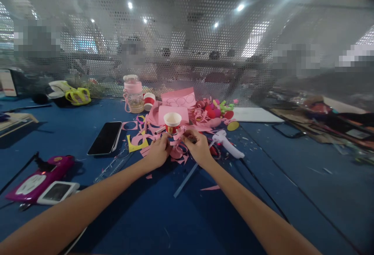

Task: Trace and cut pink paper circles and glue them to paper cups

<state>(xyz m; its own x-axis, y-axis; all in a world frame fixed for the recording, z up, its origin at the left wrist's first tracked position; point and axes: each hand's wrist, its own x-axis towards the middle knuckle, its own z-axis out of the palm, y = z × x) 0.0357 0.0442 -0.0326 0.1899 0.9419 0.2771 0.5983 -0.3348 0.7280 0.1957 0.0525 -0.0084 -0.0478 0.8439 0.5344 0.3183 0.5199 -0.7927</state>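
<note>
Both hands meet at mid-table in front of a red and white paper cup (pixel 172 120). My right hand (pixel 199 148) is closed, its thumb and fingers pinching a pink paper piece (pixel 179 135) beside the cup. From the other side my left hand (pixel 159 153) is closed, fingertips on the same pink paper; their exact hold is partly hidden. Pink paper scraps (pixel 177 153) lie below and around the hands. To the right of my right hand rests a white hot glue gun (pixel 230 147), with a pale strip (pixel 187 180) lying nearby.
Behind the cup are pink sheets (pixel 178 98), coloured cut-outs (pixel 216 111) and a bottle (pixel 133 95). On the left lie a black phone (pixel 105 139), yellow paper (pixel 137 144) and a purple device (pixel 46 177). A perforated metal screen (pixel 187 48) stands along the back.
</note>
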